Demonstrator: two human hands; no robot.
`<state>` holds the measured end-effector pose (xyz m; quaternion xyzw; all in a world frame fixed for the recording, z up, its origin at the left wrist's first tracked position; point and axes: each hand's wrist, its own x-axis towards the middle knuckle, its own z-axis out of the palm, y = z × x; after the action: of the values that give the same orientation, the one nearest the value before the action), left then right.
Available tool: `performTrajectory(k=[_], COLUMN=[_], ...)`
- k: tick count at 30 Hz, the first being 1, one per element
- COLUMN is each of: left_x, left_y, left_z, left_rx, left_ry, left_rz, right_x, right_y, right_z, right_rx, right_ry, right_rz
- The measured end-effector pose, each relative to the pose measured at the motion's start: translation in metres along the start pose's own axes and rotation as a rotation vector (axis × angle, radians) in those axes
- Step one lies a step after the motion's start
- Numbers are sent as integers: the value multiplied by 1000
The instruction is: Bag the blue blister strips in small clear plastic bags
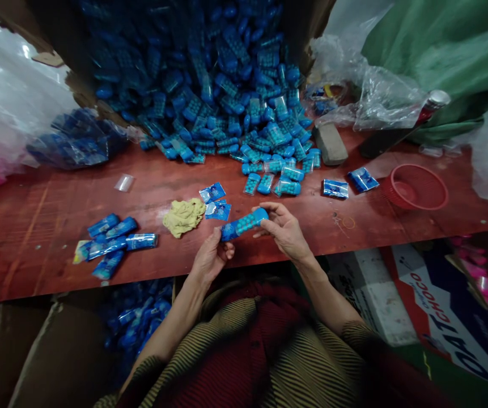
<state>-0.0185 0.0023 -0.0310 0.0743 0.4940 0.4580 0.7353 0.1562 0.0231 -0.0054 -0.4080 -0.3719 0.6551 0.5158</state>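
Note:
Above the table's near edge, a small clear bottle [247, 222] of blue candy balls is held between my two hands. My right hand [285, 231] pinches its blue-capped end. My left hand [210, 255] grips the other end, where a printed blue sleeve [228, 230] sits; whether it is around the bottle or only against it, I cannot tell. Just beyond lie flat blue sleeves [218, 209] and a crumpled yellow cloth [183, 217]. Several blue-sleeved bottles [114, 243] are grouped on the left.
A large pile of similar bottles [226, 107] spills from a torn carton onto the red table [48, 226]. On the right are a grey block [331, 144], two blue packs [335, 188], a red basket [418, 187] and a dark red-and-black tool [405, 127]. Blue packets [141, 311] fill a box below.

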Motion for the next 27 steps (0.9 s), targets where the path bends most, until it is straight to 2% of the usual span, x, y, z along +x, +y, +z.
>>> performTrajectory(k=[9, 13, 15, 18, 22, 24, 27], left_x=[3, 4, 7, 10, 10, 9, 9], left_y=[0, 2, 3, 3, 4, 6, 10], left_z=[-7, -4, -1, 4, 7, 8, 6], left_rx=[106, 131, 78, -64, -175, -170, -124], left_ry=[-74, -49, -12, 30, 53, 65, 12], left_rz=[152, 188, 153, 50, 14, 11, -42], right_x=[-5, -9, -11, -16, -23, -25, -24], right_y=[0, 16, 31, 52, 61, 57, 52], right_z=[0, 3, 5, 7, 9, 11, 11], right_rx=[-8, -22, -101, -345, -628, -648, -513], right_ry=[-43, -52, -12, 55, 31, -32, -94], right_rz=[-43, -44, -104, -275, -463, -472, -338])
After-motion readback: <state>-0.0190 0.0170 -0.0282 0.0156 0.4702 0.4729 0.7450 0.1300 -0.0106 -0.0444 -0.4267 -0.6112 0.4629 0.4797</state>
